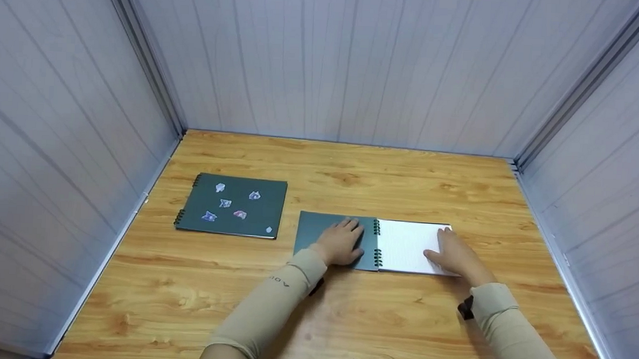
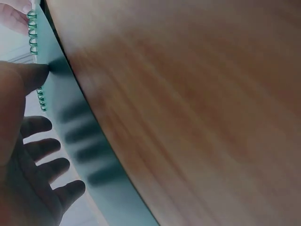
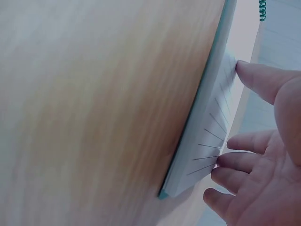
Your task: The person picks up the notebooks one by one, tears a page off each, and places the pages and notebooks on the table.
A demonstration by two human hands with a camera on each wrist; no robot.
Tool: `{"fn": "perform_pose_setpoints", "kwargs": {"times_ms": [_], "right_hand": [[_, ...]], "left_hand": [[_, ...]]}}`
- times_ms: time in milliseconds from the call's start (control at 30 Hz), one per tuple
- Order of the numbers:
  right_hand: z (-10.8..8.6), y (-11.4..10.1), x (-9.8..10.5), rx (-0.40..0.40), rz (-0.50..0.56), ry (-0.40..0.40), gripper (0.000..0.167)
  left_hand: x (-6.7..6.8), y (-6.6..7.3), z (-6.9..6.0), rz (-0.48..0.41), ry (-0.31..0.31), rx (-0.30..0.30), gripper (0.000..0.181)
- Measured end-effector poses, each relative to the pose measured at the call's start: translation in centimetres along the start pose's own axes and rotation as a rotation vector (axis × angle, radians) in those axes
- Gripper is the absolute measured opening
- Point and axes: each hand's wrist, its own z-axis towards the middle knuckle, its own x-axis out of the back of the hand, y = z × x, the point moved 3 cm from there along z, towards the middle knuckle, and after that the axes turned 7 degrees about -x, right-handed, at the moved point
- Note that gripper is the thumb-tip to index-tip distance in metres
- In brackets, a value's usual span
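Note:
A spiral-bound notebook lies open on the wooden table, with its dark green cover at the left and a white lined page at the right. Over the cover, near the green coils, is my left hand, palm down with its fingers spread. My right hand is at the outer edge of the page, thumb and fingers extended onto the paper. In the right wrist view its thumb and fingertips meet the ruled sheet; the left wrist view shows finger shadows on the green cover.
A second, closed green notebook with several small stickers lies at the left, coils on its left side. Grey panel walls enclose the wooden table at the back and both sides.

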Motion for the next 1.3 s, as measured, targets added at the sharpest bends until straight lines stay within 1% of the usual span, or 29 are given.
{"fn": "perform_pose_setpoints", "kwargs": {"times_ms": [133, 267, 367, 533, 700, 967, 1067, 1133, 1300], "right_hand": [[0.2, -0.1, -0.3, 0.001, -0.002, -0.008, 0.091], [0.3, -0.3, -0.3, -0.023, -0.002, -0.013, 0.091], [0.4, -0.6, -0.1, -0.027, -0.011, -0.006, 0.09], [0.5, -1.1, 0.2, -0.034, -0.027, -0.003, 0.089], [0.6, -1.3, 0.3, -0.05, -0.03, -0.011, 0.088], [0.4, -1.3, 0.2, -0.07, -0.046, -0.018, 0.09], [0.3, -1.2, 0.1, -0.092, 0.001, -0.002, 0.089], [0.2, -1.1, 0.1, -0.098, 0.041, 0.023, 0.088], [-0.1, -1.1, 0.7, -0.085, 0.201, 0.112, 0.082]], "left_hand": [[-0.2, -0.2, 0.0, 0.014, -0.025, -0.015, 0.068], [0.0, -0.4, -0.1, 0.014, -0.04, -0.022, 0.068], [0.3, -0.5, -0.1, -0.006, -0.043, -0.017, 0.069], [0.8, -0.7, -0.1, -0.066, -0.045, -0.002, 0.072], [1.2, -0.8, -0.1, -0.061, -0.045, -0.007, 0.074], [1.3, -0.5, -0.2, -0.069, -0.055, -0.016, 0.074], [1.2, -0.3, -0.1, -0.072, -0.058, -0.015, 0.074], [1.1, -0.3, 0.0, -0.072, -0.062, -0.013, 0.075], [0.7, -0.2, 0.2, -0.077, -0.073, -0.005, 0.075]]}}
